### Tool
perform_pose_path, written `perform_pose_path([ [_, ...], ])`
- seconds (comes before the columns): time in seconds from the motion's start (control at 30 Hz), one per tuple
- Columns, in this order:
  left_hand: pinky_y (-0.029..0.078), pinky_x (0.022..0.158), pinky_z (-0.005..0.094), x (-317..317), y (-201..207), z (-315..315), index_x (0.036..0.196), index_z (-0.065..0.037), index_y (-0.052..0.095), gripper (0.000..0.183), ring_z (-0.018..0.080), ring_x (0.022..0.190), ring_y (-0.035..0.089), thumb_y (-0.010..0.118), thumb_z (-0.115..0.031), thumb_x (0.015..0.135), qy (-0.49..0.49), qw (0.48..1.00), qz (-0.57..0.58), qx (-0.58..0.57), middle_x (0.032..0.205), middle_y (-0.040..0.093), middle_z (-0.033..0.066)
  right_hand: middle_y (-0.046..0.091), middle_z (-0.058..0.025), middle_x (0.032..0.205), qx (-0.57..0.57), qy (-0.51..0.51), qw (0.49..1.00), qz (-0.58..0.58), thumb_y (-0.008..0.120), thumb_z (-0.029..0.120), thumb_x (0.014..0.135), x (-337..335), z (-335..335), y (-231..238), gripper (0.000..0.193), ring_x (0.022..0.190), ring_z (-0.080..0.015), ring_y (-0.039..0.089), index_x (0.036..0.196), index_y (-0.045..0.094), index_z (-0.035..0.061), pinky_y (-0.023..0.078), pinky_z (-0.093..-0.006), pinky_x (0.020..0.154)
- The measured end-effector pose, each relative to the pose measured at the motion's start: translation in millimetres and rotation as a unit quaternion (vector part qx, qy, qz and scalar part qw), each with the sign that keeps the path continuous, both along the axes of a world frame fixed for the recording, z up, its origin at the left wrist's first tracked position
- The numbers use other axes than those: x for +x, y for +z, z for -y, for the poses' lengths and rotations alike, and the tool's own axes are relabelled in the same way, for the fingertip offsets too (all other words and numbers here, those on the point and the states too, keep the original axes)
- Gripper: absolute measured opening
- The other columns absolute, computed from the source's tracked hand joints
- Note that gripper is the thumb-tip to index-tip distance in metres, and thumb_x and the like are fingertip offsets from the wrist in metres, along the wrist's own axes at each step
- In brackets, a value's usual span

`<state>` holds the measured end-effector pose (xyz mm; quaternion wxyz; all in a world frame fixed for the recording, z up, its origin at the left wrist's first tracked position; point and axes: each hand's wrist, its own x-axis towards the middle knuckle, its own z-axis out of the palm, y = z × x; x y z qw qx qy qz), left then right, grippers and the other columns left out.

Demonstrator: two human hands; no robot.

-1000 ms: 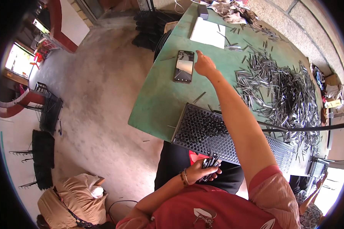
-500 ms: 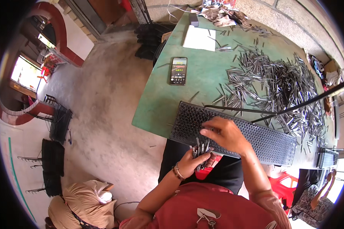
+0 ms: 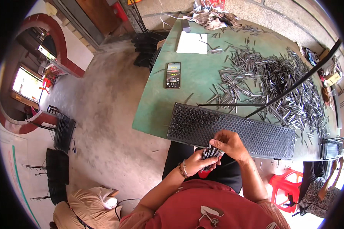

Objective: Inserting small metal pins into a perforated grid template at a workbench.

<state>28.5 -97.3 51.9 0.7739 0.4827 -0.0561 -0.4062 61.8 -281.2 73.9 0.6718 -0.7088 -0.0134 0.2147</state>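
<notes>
Close to my lap, my left hand is closed around a bundle of thin metal pieces, their ends pointing up. My right hand pinches at the top of this bundle; its fingertips hide what lies between them. Just beyond both hands is a long black tray full of small holes, lying along the table's near edge. Its left end looks darker and rougher, with pieces standing in the holes there. A big heap of loose thin metal pieces covers the right side of the green table.
A phone and a white sheet lie on the table's left side. A black bar slants above the heap. A red stool and another person are at right. A bulky tan bag sits at lower left.
My right hand has come down from over the tray to the bundle in my left hand. The view has shifted slightly.
</notes>
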Motion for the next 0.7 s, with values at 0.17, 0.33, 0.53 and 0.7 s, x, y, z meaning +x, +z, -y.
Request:
perform_pose_path([
  [0.17,0.049,0.059,0.0218,-5.7,-10.4,2.4,0.106,-0.004,0.058,0.019,0.0072,0.069,0.059,0.06,-0.016,0.091,-0.01,1.0,-0.019,-0.012,0.086,0.065,0.0049,0.066,-0.0045,0.083,0.0,-0.025,1.0,-0.003,0.071,0.014,0.083,-6.6,-1.7,5.5,0.023,0.074,-0.0083,0.06,0.096,0.064,-0.0043,0.049,-0.0229,0.065],
  [0.33,0.049,0.059,0.0227,-5.5,-20.5,8.9,0.106,-0.004,0.058,0.019,0.0076,0.068,0.059,0.061,-0.016,0.091,-0.009,0.999,-0.04,-0.021,0.087,0.065,0.0052,0.066,-0.0054,0.083,0.005,-0.094,0.996,0.007,0.066,0.006,0.085,-13.1,1.2,-9.8,0.018,0.079,-0.0091,0.061,0.098,0.064,-0.0048,0.049,-0.0231,0.071],
  [0.53,0.047,0.058,0.0229,-3.9,-15.0,11.2,0.113,-0.002,0.058,0.026,0.008,0.068,0.057,0.06,-0.015,0.091,-0.02,0.997,-0.066,-0.027,0.087,0.065,0.0052,0.065,-0.0028,0.079,0.028,-0.121,0.992,0.022,0.065,0.009,0.086,-12.6,5.0,-10.6,0.017,0.073,-0.0063,0.058,0.098,0.065,-0.0032,0.047,-0.0222,0.066],
  [0.7,0.045,0.058,0.0223,-1.3,-6.9,11.5,0.114,-0.001,0.059,0.026,0.0084,0.068,0.056,0.06,-0.014,0.091,-0.025,0.999,-0.038,-0.02,0.086,0.064,0.0051,0.065,-0.0036,0.081,0.034,-0.066,0.997,0.017,0.065,0.009,0.087,-12.8,10.1,-11.5,0.014,0.075,-0.0072,0.059,0.095,0.064,-0.0026,0.048,-0.0222,0.067],
])
